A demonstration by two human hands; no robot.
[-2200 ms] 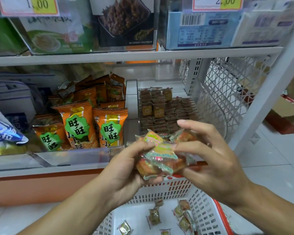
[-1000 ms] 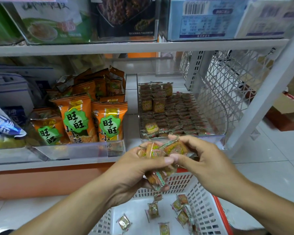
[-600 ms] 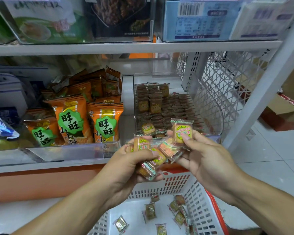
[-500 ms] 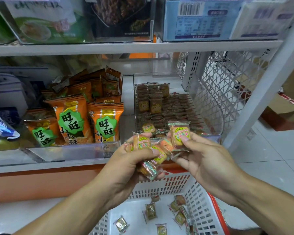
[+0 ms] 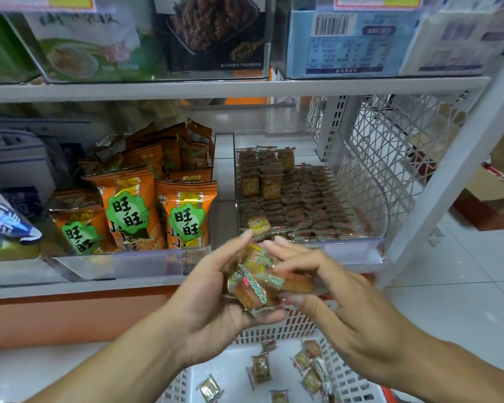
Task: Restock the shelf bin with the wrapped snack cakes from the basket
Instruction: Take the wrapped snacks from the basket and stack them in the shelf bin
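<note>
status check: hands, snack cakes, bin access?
Left hand cups a bunch of clear-wrapped orange snack cakes; right hand picks at it. Clear plastic shelf bin part filled. Nothing blocking the bin.

Orange snack bags fill the neighbouring bin.

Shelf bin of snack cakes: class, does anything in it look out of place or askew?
Yes. One wrapped snack cake at the front left of the clear shelf bin stands tilted, face up, above the neat flat rows of cakes behind it.
</note>
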